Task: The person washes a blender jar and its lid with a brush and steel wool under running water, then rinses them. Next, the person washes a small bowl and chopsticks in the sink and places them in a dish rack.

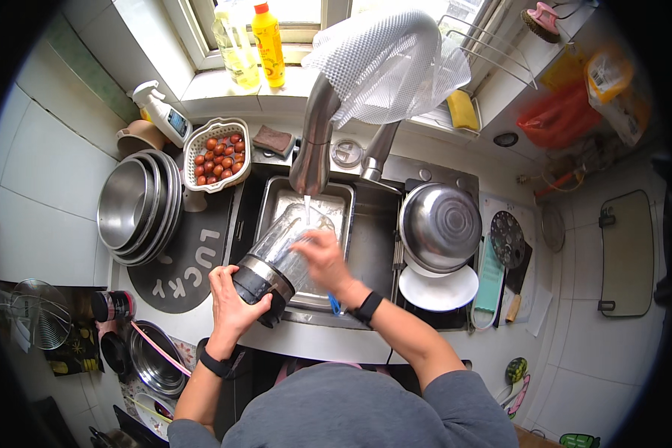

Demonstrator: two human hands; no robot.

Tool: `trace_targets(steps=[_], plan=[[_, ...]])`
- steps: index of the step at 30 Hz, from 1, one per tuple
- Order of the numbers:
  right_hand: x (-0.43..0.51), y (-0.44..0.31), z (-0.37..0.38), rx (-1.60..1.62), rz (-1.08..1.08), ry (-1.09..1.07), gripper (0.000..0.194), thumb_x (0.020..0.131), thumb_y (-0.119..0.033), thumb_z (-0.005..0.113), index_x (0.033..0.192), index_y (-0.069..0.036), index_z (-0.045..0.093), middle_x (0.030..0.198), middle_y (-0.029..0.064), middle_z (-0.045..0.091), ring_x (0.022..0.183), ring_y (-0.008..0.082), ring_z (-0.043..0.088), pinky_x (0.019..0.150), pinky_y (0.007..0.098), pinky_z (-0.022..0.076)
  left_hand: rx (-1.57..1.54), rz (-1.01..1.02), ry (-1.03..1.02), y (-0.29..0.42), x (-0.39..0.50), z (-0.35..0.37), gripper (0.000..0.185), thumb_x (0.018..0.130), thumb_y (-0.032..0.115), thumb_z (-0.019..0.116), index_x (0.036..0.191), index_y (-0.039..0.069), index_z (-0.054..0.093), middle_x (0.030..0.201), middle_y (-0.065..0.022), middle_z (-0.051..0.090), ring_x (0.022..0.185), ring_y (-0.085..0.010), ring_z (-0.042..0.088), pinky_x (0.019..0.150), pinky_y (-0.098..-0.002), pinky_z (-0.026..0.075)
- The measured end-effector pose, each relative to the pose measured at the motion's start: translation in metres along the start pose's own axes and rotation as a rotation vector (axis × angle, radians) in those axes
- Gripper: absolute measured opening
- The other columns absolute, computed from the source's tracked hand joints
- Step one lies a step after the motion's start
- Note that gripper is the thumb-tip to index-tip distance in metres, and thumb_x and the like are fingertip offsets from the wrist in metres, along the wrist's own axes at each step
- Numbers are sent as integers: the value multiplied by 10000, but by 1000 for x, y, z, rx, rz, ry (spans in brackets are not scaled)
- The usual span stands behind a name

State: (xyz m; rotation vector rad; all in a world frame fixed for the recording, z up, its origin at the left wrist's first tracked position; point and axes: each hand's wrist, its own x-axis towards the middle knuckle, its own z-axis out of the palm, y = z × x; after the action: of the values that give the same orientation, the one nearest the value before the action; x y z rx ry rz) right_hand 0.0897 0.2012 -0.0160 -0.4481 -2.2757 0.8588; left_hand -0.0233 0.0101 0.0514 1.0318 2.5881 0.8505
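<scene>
A clear blender jar [275,238] with a black base [263,284] and a metal band lies tilted over the sink, its mouth towards the faucet. My left hand [229,305] grips the black base from the near left. Water runs from the steel faucet [313,151] onto the jar's mouth end. My right hand [326,260], blurred, is at the jar's right side with bent fingers; whether it holds anything cannot be made out. Under the jar, a rectangular metal basin [344,224] sits in the dark sink [374,246]. A small blue item [334,304] shows by my right wrist.
Nested steel bowls [126,207] lean at left near a basket [189,162] of red-brown fruit [219,159]. An upturned steel bowl [441,224] and white bowl [438,288] stand right of the sink. Beyond lie a green grater [490,280] and a perforated black disc [507,239]. Mesh plastic [369,61] drapes the faucet.
</scene>
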Motion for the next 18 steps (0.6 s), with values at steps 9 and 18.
trace_targets(steps=[9,18], plan=[[-3,10,-5,-65,106,37,230,754,-28,687,969,-108,678,1041,78,591,952,297,525,883,397,453,-16,-55,32,-17,4,1,686,608,288,783,1142,16,447,1127,-154,419,1066,-327,483,928,-418,432],[-12,-31,30,199,-158,-268,312,716,-64,749,1005,-70,629,1128,78,621,982,313,535,863,394,478,-106,-39,37,-31,9,-3,657,615,272,796,1146,41,485,1158,-170,406,1082,-342,474,944,-431,430]])
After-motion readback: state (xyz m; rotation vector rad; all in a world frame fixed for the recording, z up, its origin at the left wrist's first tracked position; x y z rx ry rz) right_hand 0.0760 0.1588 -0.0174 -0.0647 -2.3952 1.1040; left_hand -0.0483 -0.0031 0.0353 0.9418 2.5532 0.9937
